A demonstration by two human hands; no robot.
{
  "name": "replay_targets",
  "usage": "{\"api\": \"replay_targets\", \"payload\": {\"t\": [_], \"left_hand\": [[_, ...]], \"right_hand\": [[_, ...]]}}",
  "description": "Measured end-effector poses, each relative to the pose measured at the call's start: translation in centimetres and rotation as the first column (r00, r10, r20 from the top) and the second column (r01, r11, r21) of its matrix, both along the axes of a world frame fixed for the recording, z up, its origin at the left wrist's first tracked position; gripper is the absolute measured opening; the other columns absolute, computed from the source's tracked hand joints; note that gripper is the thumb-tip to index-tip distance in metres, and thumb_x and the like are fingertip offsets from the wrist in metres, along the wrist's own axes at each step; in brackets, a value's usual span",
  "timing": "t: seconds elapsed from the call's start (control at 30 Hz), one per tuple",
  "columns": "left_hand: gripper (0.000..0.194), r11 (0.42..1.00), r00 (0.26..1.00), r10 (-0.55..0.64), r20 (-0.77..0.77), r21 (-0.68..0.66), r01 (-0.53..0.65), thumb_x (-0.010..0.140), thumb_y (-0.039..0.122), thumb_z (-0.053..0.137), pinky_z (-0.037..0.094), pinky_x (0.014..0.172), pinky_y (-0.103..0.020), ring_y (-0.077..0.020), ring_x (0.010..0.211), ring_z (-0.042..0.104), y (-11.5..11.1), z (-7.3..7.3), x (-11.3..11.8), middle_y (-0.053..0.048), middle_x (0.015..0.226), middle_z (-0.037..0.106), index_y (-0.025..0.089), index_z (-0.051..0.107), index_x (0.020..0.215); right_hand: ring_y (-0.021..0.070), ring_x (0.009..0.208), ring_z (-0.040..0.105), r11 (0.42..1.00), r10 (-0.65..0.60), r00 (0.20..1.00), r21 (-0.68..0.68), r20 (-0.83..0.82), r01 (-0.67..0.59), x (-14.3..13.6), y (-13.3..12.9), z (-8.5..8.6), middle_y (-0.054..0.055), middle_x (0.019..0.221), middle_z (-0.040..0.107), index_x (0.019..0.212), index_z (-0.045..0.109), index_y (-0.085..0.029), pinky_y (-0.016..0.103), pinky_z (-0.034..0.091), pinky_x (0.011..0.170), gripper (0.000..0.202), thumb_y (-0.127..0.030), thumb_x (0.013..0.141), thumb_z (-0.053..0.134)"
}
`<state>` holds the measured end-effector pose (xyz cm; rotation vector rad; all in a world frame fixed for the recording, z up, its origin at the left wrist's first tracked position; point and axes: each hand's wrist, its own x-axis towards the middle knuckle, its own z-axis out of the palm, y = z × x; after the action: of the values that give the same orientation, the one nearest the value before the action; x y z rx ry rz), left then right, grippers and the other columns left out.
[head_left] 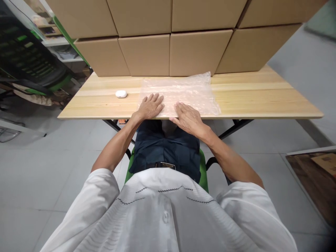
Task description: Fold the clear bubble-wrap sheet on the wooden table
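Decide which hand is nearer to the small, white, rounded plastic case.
Left. The left hand rests on the clear plastic wrap, to the right of the case; the right hand lies farther right, beyond the left.

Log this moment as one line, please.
left hand: palm down on clear plastic sheet | right hand: palm down, same sheet | rest: white case, cardboard boxes on table

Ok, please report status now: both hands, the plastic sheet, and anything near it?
Left hand, right hand: open, palms down on plastic sheet. Sheet spread on table. White case apart, to its left; boxes close behind.
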<state>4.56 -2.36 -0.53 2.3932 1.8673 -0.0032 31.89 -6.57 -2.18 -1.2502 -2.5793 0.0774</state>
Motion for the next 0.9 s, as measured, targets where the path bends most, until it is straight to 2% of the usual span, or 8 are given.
{"api": "replay_targets", "payload": {"t": [0.17,0.37,0.57,0.7,0.9], "left_hand": [[0.078,1.000,1.000,0.005,-0.019,-0.013,-0.005,0.128,0.052,0.030,0.021,0.158,-0.067,-0.0423,0.197,0.023,-0.1,0.3,0.2,-0.014,0.210,0.025,0.022,0.035,0.200],[0.078,0.999,0.999,0.015,-0.036,-0.030,-0.016,0.128,0.052,0.028,0.021,0.158,-0.066,-0.0409,0.197,0.022,-0.5,1.0,0.6,-0.014,0.211,0.023,0.023,0.033,0.200],[0.077,0.998,0.999,0.025,-0.042,-0.052,-0.027,0.129,0.050,0.028,0.019,0.158,-0.065,-0.0405,0.198,0.018,-0.8,1.6,1.1,-0.014,0.212,0.020,0.022,0.031,0.201],[0.077,0.998,0.999,0.026,-0.046,-0.056,-0.028,0.129,0.050,0.027,0.019,0.158,-0.064,-0.0403,0.198,0.018,-0.8,1.7,1.3,-0.013,0.212,0.020,0.023,0.030,0.201],[0.077,0.999,0.999,0.023,-0.030,-0.047,-0.024,0.128,0.050,0.029,0.019,0.158,-0.066,-0.0410,0.198,0.019,-0.4,1.3,1.1,-0.013,0.212,0.021,0.023,0.032,0.200]], "right_hand": [[0.0454,0.184,0.049,0.999,-0.037,0.999,-0.001,-0.016,0.037,1.2,-0.2,0.1,0.032,0.192,0.051,0.186,0.053,0.000,0.065,0.039,0.151,0.081,-0.057,0.129,0.047],[0.0469,0.180,0.054,0.996,-0.082,0.996,0.034,0.017,0.082,2.4,-0.3,0.4,0.037,0.188,0.055,0.179,0.056,0.008,0.063,0.041,0.149,0.081,-0.055,0.130,0.048],[0.0475,0.174,0.059,0.990,-0.129,0.991,0.069,0.033,0.127,3.3,0.0,0.0,0.034,0.184,0.062,0.179,0.060,0.002,0.064,0.046,0.143,0.079,-0.058,0.131,0.044],[0.0510,0.170,0.061,0.984,-0.159,0.987,0.093,0.032,0.155,3.9,0.1,-0.2,0.036,0.181,0.064,0.179,0.059,0.003,0.067,0.047,0.140,0.081,-0.059,0.129,0.044],[0.0499,0.169,0.061,0.978,-0.176,0.984,0.124,0.036,0.170,4.4,0.2,-0.6,0.037,0.180,0.065,0.178,0.058,0.005,0.065,0.047,0.139,0.080,-0.056,0.129,0.043]]}}
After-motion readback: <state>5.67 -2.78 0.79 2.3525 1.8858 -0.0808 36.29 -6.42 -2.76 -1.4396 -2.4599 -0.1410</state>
